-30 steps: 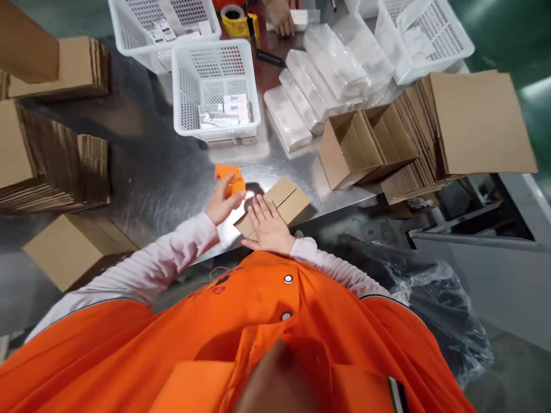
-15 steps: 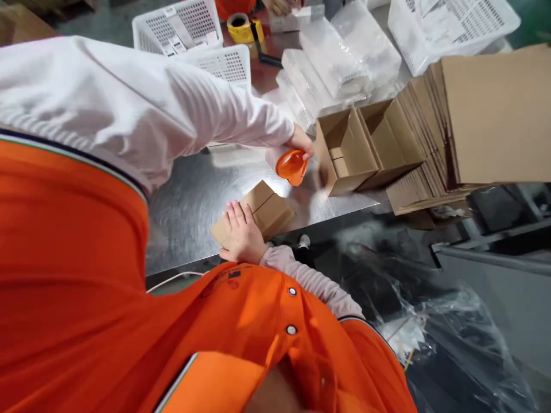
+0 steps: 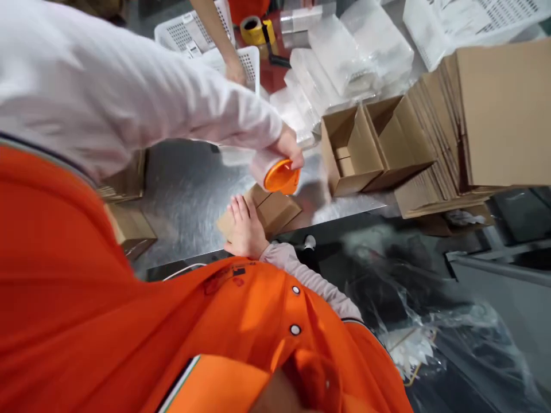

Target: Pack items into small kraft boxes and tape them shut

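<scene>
My left hand [image 3: 291, 149] is closed around a tape dispenser [image 3: 282, 176] with an orange rim and a wide roll of clear tape. It hangs close above the far side of a small cardboard box [image 3: 275, 212], hiding part of it. On that box lies my right hand [image 3: 246, 229], fingers stretched flat over the brown flaps and thumb out to the left. A seam runs between the flaps. Beneath is a shiny metal table [image 3: 185, 189]. Whether the dispenser touches the box I cannot tell.
Two open cardboard boxes [image 3: 350, 149] stand to the right, beside stacked flat cartons [image 3: 503, 115]. Clear plastic packs [image 3: 340, 57] lie behind. Another person's forearm [image 3: 219, 34] reaches into a white basket [image 3: 252, 63]. More cardboard [image 3: 131, 226] sits at left.
My left hand has brought the tape dispenser left and nearer the box. My right hand stays on the box. Another person's arm has come into view at the baskets.
</scene>
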`<state>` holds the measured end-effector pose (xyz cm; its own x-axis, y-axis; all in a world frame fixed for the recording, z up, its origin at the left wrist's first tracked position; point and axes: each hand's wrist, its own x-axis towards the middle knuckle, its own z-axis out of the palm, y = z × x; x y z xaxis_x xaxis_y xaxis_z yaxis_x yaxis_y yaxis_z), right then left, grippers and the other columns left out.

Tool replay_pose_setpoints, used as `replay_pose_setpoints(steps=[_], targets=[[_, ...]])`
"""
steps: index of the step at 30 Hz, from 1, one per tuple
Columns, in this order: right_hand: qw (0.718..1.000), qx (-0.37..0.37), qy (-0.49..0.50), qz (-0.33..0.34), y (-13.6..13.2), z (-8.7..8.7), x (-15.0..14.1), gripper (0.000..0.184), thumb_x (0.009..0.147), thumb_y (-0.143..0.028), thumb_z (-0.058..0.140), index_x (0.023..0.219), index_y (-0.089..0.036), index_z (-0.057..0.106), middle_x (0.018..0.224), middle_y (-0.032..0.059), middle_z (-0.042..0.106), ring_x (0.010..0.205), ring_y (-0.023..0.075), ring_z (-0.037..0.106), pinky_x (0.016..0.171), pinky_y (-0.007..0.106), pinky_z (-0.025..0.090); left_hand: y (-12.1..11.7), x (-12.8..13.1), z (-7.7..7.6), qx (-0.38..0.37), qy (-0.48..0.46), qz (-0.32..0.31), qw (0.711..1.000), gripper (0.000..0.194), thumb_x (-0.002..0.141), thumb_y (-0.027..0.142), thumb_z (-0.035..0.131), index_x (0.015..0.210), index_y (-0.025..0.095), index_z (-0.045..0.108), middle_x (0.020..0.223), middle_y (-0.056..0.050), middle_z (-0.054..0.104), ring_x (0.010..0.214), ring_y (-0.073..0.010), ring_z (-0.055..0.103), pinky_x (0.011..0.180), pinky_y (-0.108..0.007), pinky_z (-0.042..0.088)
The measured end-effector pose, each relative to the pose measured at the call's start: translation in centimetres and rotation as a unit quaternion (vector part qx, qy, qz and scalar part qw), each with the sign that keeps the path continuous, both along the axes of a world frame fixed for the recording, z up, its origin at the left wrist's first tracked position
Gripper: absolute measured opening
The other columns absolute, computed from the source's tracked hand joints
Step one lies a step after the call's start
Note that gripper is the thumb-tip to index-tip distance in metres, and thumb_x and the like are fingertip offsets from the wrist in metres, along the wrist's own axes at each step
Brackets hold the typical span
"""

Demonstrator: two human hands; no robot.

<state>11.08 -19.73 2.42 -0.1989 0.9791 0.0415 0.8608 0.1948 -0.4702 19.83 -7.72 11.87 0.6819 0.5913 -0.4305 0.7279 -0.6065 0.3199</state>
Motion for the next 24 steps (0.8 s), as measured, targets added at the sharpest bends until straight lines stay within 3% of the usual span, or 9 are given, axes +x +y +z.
replay_pose_setpoints(steps=[5, 8, 10, 14, 18, 20, 22, 23, 24], targets=[[1.0, -0.025, -0.003, -0.007, 0.2, 0.0, 0.4, 0.098, 0.091, -0.051, 0.067, 0.161, 0.012, 0.038, 0.17, 0.0314, 0.034, 0.161, 0.0436, 0.031, 0.137, 0.058, 0.013, 2.5, -4.2, 3.7, 0.017, 0.005, 0.029, 0.999, 0.063, 0.099, 0.046, 0.057, 0.138, -0.001, 0.07, 0.128, -0.013, 0.069, 0.135, -0.037, 0.057, 0.113, -0.039, 0.044], [1.0, -0.022, 0.008, -0.017, 0.7, 0.3, 0.8, 0.092, 0.092, -0.049, 0.068, 0.157, 0.011, 0.044, 0.164, 0.033, 0.045, 0.155, 0.0456, 0.039, 0.134, 0.062, 0.017, 3.1, -6.1, 6.8, -0.012, 0.047, -0.029, 0.998, 0.062, 0.091, 0.047, 0.066, 0.136, 0.004, 0.074, 0.117, -0.008, 0.072, 0.124, -0.0329, 0.065, 0.111, -0.04, 0.045], [0.999, -0.043, 0.011, -0.024, 1.2, 0.4, 1.0, 0.081, 0.093, -0.046, 0.068, 0.154, 0.005, 0.052, 0.158, 0.0299, 0.054, 0.151, 0.0444, 0.044, 0.132, 0.063, 0.023, 2.7, -7.1, 8.0, -0.006, 0.071, -0.077, 0.995, 0.064, 0.083, 0.046, 0.074, 0.138, 0.012, 0.076, 0.108, -0.005, 0.074, 0.112, -0.0298, 0.07, 0.107, -0.039, 0.048], [0.997, -0.062, 0.016, -0.033, 1.1, -0.2, 1.5, 0.057, 0.098, -0.048, 0.065, 0.144, -0.014, 0.067, 0.142, 0.0186, 0.071, 0.14, 0.0386, 0.058, 0.122, 0.055, 0.044, 0.9, -8.5, 6.7, 0.026, 0.069, -0.074, 0.995, 0.072, 0.076, 0.043, 0.08, 0.146, 0.023, 0.073, 0.101, -0.003, 0.077, 0.103, -0.029, 0.073, 0.1, -0.034, 0.052], [0.994, -0.011, 0.088, 0.067, -1.6, -1.7, 4.2, 0.041, 0.108, -0.044, 0.048, 0.122, -0.02, 0.079, 0.131, 0.0132, 0.077, 0.126, 0.0265, 0.071, 0.114, 0.041, 0.054, 0.1, -9.8, 4.3, 0.021, 0.049, -0.073, 0.996, 0.075, 0.078, 0.044, 0.078, 0.149, 0.023, 0.071, 0.103, -0.004, 0.078, 0.099, -0.0285, 0.074, 0.094, -0.033, 0.054], [0.991, 0.038, 0.127, -0.016, -2.1, -2.0, 7.4, 0.05, 0.111, -0.043, 0.037, 0.112, -0.018, 0.081, 0.123, 0.0158, 0.079, 0.122, 0.0251, 0.072, 0.113, 0.039, 0.055, -0.1, -10.9, 3.6, 0.022, 0.045, -0.075, 0.996, 0.077, 0.079, 0.045, 0.077, 0.153, 0.024, 0.068, 0.105, -0.006, 0.079, 0.099, -0.0299, 0.074, 0.092, -0.034, 0.055], [0.954, 0.084, 0.139, -0.254, -0.8, -1.7, 11.2, 0.065, 0.113, -0.042, 0.021, 0.117, -0.011, 0.079, 0.124, 0.0232, 0.076, 0.124, 0.0283, 0.07, 0.115, 0.045, 0.053, -0.4, -12.1, 2.9, 0.024, 0.034, -0.073, 0.996, 0.079, 0.081, 0.045, 0.075, 0.156, 0.025, 0.064, 0.108, -0.007, 0.079, 0.102, -0.0319, 0.075, 0.093, -0.036, 0.056], [0.927, 0.079, 0.144, -0.336, 0.4, -1.5, 13.1, 0.07, 0.114, -0.044, 0.016, 0.126, -0.009, 0.075, 0.131, 0.0253, 0.072, 0.128, 0.0289, 0.067, 0.116, 0.048, 0.051, -0.6, -12.7, 2.6, 0.027, 0.022, -0.072, 0.997, 0.081, 0.081, 0.045, 0.075, 0.158, 0.025, 0.063, 0.111, -0.008, 0.079, 0.104, -0.033, 0.074, 0.094, -0.036, 0.056], [0.923, 0.046, 0.15, -0.351, 2.0, -1.2, 14.7, 0.07, 0.114, -0.051, 0.019, 0.131, -0.008, 0.072, 0.135, 0.0258, 0.07, 0.128, 0.0303, 0.067, 0.115, 0.051, 0.051, -0.8, -13.1, 2.1, 0.03, 0.007, -0.071, 0.997, 0.082, 0.08, 0.044, 0.075, 0.159, 0.024, 0.062, 0.114, -0.009, 0.078, 0.105, -0.0338, 0.074, 0.095, -0.037, 0.056]])
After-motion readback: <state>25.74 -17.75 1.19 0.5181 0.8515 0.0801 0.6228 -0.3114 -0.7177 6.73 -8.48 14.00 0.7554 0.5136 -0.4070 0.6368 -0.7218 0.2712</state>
